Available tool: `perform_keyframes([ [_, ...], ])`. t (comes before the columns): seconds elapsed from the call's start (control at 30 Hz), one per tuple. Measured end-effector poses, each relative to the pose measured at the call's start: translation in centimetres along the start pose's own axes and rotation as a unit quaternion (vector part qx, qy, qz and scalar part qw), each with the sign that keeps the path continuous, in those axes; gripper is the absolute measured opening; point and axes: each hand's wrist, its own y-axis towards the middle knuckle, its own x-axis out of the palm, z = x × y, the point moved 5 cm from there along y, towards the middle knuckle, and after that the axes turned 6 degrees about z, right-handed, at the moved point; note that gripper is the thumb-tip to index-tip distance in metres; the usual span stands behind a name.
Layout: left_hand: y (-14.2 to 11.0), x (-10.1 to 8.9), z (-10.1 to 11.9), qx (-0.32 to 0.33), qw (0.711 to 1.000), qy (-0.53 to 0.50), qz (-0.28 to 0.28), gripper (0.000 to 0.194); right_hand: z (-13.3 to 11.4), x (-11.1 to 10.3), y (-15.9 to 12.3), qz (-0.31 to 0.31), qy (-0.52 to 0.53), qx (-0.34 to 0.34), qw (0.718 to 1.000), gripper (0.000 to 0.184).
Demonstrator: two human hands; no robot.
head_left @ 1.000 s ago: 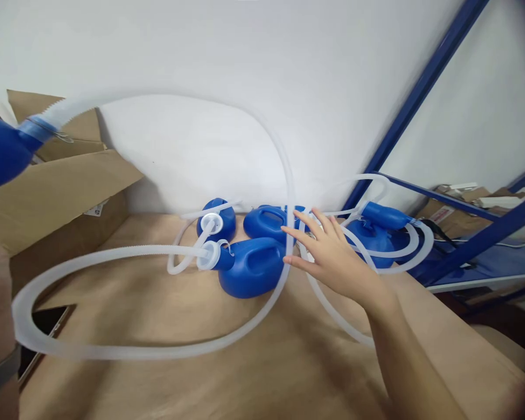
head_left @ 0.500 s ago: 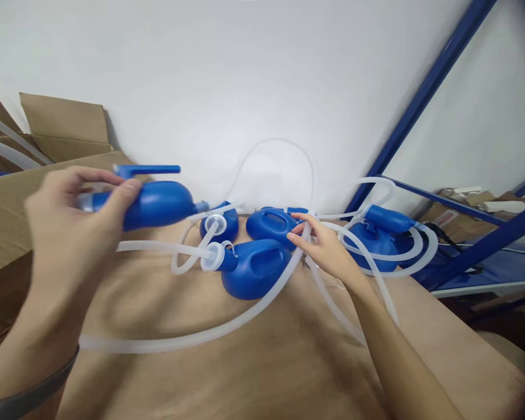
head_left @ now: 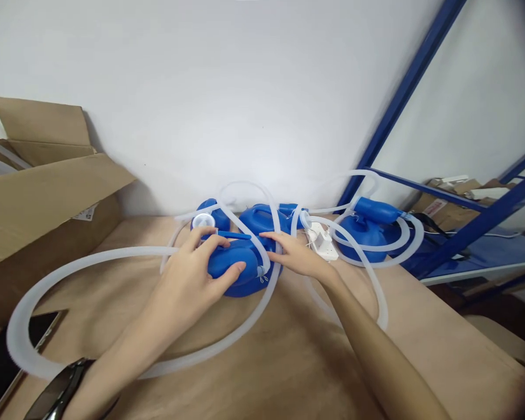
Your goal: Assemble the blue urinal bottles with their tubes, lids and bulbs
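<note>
On the bench [head_left: 297, 364], left grip [head_left: 184, 280] pinches a blue plastic urinal bottle [head_left: 227, 263], long axis roughly sideways; right grip [head_left: 297, 256], fingers spread, rests against the clear corrugated tube [head_left: 276, 224] just right of it.

Item: blue plastic bulb-shaped bottle [head_left: 234, 263], earlier raised in my left hand [head_left: 186, 286], now lowered under my fingers onto the blue plastic jugs [head_left: 262, 219]. Item: my right hand [head_left: 295, 258], shifted left, fingertips [head_left: 269, 236] just beside the bottle.

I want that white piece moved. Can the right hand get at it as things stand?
Probably yes: the right hand lies just beside the white piece, with nothing between them. The clear tube arcs past it without covering it.
</note>
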Motion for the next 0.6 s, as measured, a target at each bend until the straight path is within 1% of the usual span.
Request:
perform_keyframes([
  [0.07, -0.3, 0.8, -0.1, -0.019, 0.999, 0.009, -0.050, 0.038, -0.1, 0.2, 0.1, 0.007, -0.005, -0.005, 1.000, 0.049],
  [0.13, -0.7, 1.2, -0.1, -0.024, 0.996, 0.012, -0.091, 0.048, -0.2, 0.2, 0.2, 0.016, -0.011, -0.006, 1.000, 0.044],
  [0.2, -1.4, 1.4, -0.2, -0.030, 0.990, 0.015, -0.133, 0.063, -0.3, 0.1, 0.1, 0.025, -0.018, -0.004, 1.000, 0.039],
  [0.27, -2.3, 1.5, -0.4, -0.051, 0.980, 0.013, -0.191, 0.081, -0.5, 0.0, 0.0, 0.029, -0.024, -0.001, 0.999, 0.035],
  [0.3, -2.7, 1.7, -0.4, -0.063, 0.973, 0.006, -0.220, 0.087, -0.5, 0.0, 0.0, 0.030, -0.026, -0.002, 0.999, 0.034],
  [0.37, -3.2, 1.8, -0.4, -0.097, 0.961, -0.019, -0.257, 0.089, -0.6, 0.0, 0.0, 0.026, -0.029, -0.005, 0.999, 0.030],
  [0.4, -3.3, 2.0, -0.4, -0.127, 0.955, -0.039, -0.267, 0.088, -0.7, 0.0, 0.0, 0.021, -0.030, -0.010, 0.999, 0.029],
  [0.43, -3.4, 2.3, -0.5, -0.172, 0.943, -0.071, -0.276, 0.088, -0.6, 0.0, 0.0, 0.016, -0.030, -0.015, 0.999, 0.028],
  [0.47, -3.6, 2.7, -0.6, -0.234, 0.922, -0.119, -0.284, 0.091, -0.6, 0.1, 0.0, 0.011, -0.030, -0.022, 0.999, 0.026],
  [0.5, -4.0, 3.3, -0.6, -0.309, 0.886, -0.185, -0.292, 0.095, -0.5, 0.2, 0.0, 0.007, -0.031, -0.027, 0.999, 0.024],
  [0.53, -4.5, 4.0, -0.4, -0.385, 0.833, -0.265, -0.295, 0.100, -0.4, 0.2, 0.1, 0.005, -0.032, -0.030, 0.999, 0.022],
  [0.57, -5.0, 4.7, 0.0, -0.451, 0.773, -0.344, -0.286, 0.104, -0.2, 0.3, 0.1, 0.005, -0.034, -0.030, 0.999, 0.019],
  [0.6, -5.5, 5.4, 0.5, -0.499, 0.715, -0.413, -0.264, 0.105, 0.0, 0.3, 0.2, 0.006, -0.036, -0.028, 0.999, 0.019],
])
